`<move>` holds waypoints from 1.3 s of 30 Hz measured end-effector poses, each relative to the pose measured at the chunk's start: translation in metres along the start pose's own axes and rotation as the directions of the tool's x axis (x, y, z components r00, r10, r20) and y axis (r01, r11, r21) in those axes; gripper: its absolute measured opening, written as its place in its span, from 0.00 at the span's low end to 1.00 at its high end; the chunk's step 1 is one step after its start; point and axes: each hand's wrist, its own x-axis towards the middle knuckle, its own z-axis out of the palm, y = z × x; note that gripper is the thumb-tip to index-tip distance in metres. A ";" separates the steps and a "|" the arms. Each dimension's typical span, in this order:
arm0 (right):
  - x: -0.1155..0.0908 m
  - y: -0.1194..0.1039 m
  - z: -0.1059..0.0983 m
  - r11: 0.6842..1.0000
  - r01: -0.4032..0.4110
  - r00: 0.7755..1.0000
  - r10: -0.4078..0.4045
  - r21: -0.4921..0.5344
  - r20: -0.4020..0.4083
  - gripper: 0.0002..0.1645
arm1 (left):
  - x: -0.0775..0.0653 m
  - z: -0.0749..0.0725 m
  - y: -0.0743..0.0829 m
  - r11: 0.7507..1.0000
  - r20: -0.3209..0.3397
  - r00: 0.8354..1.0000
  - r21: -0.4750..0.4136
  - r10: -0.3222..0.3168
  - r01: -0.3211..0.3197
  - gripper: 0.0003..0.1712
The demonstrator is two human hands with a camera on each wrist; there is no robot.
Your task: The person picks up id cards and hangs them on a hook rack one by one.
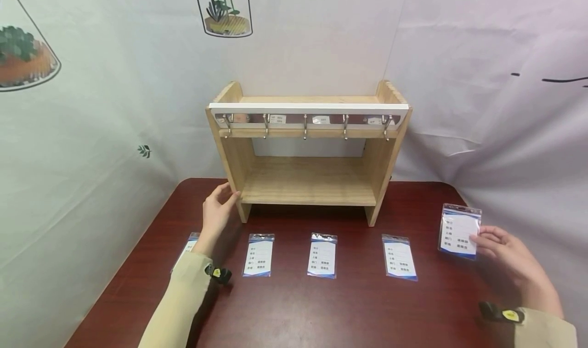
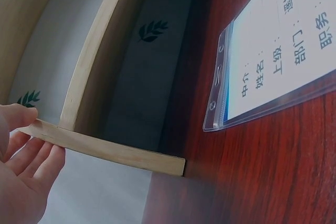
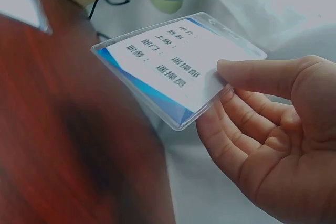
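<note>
My left hand grips the front edge of the left side panel of a small wooden rack, thumb inside and fingers outside. Between thumb and fingers of my right hand is a badge in a clear sleeve, pinched by its right edge and raised off the table at the right. The left wrist view shows the left thumb and fingers around the wooden panel. In the right wrist view the held badge lies tilted, its printed face toward the camera. A white strip with several metal hooks spans the rack's upper front.
Three badges lie in a row before the rack: left, middle and right. Another badge is partly hidden beneath my left forearm. The dark red table meets white cloth at its sides.
</note>
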 end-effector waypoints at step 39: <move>0.025 -0.063 0.103 0.963 0.256 0.963 -0.261 0.080 0.066 0.11 | 0.000 0.000 -0.001 1.000 0.006 1.000 0.017 0.002 -0.002 0.24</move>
